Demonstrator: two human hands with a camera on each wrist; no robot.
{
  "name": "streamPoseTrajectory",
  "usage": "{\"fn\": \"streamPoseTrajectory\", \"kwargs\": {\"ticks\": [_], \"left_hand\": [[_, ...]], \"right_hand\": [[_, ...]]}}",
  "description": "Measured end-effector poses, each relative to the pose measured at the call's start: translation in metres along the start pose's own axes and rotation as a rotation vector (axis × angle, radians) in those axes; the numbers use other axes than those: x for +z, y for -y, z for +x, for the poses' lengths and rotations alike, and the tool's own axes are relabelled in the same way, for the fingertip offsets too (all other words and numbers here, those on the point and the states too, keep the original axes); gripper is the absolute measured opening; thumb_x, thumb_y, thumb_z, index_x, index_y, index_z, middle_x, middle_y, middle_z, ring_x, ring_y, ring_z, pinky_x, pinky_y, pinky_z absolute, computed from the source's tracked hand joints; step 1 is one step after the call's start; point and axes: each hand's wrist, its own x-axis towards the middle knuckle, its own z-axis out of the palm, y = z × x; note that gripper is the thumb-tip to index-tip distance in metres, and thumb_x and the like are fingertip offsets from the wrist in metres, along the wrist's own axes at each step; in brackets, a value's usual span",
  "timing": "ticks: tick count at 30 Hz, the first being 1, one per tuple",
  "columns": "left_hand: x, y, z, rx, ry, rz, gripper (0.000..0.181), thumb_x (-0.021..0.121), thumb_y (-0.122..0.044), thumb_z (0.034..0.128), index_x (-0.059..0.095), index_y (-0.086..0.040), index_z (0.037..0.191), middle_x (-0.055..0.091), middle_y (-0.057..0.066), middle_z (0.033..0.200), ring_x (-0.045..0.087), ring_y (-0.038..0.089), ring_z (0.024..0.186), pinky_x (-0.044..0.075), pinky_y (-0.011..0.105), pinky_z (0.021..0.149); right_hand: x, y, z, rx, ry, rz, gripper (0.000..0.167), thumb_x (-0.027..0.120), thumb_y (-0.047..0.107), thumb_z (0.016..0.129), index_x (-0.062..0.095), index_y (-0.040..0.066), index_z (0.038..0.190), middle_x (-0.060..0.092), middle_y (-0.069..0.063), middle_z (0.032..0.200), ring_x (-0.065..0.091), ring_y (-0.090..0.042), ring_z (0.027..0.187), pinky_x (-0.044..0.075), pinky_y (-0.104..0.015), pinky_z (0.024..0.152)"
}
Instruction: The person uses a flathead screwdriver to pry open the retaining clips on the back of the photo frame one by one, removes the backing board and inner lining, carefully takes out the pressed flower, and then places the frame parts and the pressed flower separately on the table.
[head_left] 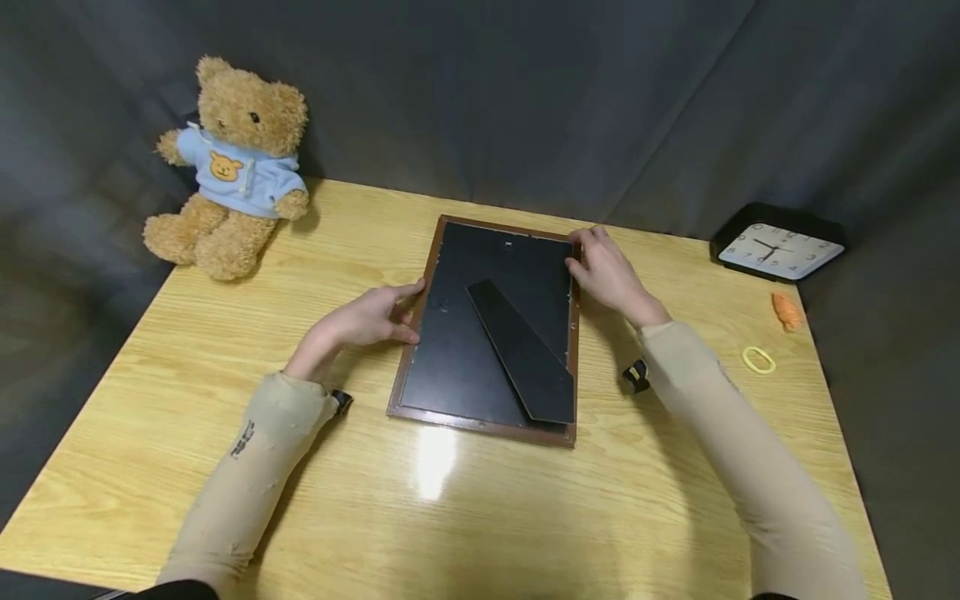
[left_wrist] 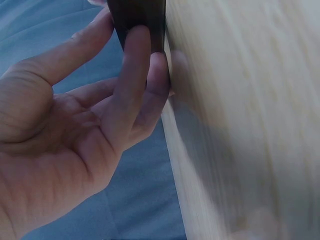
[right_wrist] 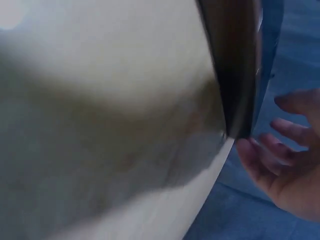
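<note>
A picture frame [head_left: 487, 350] with a brown rim lies face down on the table, its black back panel upward. A black easel-stand flap [head_left: 521, 354] slants across that panel. My left hand [head_left: 367, 317] holds the frame's left side; in the left wrist view, fingertips press the dark rim [left_wrist: 140, 15] and the thumb reaches over it. At the far right corner is my right hand [head_left: 611, 275]. In the right wrist view its fingertips touch the end of the rim [right_wrist: 237, 90], while the thumb stays apart from it.
A teddy bear [head_left: 240, 179] in a blue hoodie sits at the back left of the wooden table [head_left: 337, 517]. Toward the right edge are a black-cased clock [head_left: 780, 246], a small orange object [head_left: 786, 311] and a yellow ring [head_left: 758, 360]. Dark curtains [head_left: 487, 100] hang behind.
</note>
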Motion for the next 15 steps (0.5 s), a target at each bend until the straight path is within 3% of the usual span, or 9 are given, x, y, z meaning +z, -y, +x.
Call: {"fn": "streamPoseTrajectory", "kwargs": {"ticks": [3,9,15], "left_hand": [[0.003,0.000,0.001,-0.010,0.005,-0.013,0.094,0.080,0.005,0.0926,0.020,0.010,0.165,0.023,0.027,0.171,0.066,0.023,0.102,0.053,0.026,0.078],[0.003,0.001,0.001,-0.020,-0.002,-0.022,0.095,0.081,0.004,0.0923,0.021,0.009,0.165,0.030,0.026,0.170,0.062,0.020,0.093,0.050,0.025,0.072],[0.001,0.002,0.001,-0.031,-0.008,-0.022,0.095,0.081,0.005,0.0917,0.021,0.008,0.166,0.032,0.025,0.169,0.062,0.020,0.093,0.051,0.025,0.074]], "right_hand": [[0.000,-0.006,0.014,0.032,0.026,-0.058,0.037,0.062,0.009,0.108,0.056,-0.014,0.136,0.049,-0.032,0.128,0.052,-0.043,0.102,0.048,-0.058,0.091],[-0.004,-0.007,0.026,0.017,0.047,-0.107,0.025,0.055,0.004,0.107,0.063,-0.013,0.123,0.052,-0.030,0.123,0.056,-0.046,0.103,0.050,-0.060,0.093],[-0.006,-0.002,0.033,0.020,0.101,-0.132,0.028,0.050,0.003,0.106,0.060,-0.013,0.126,0.050,-0.030,0.127,0.057,-0.045,0.104,0.050,-0.058,0.094]]}}
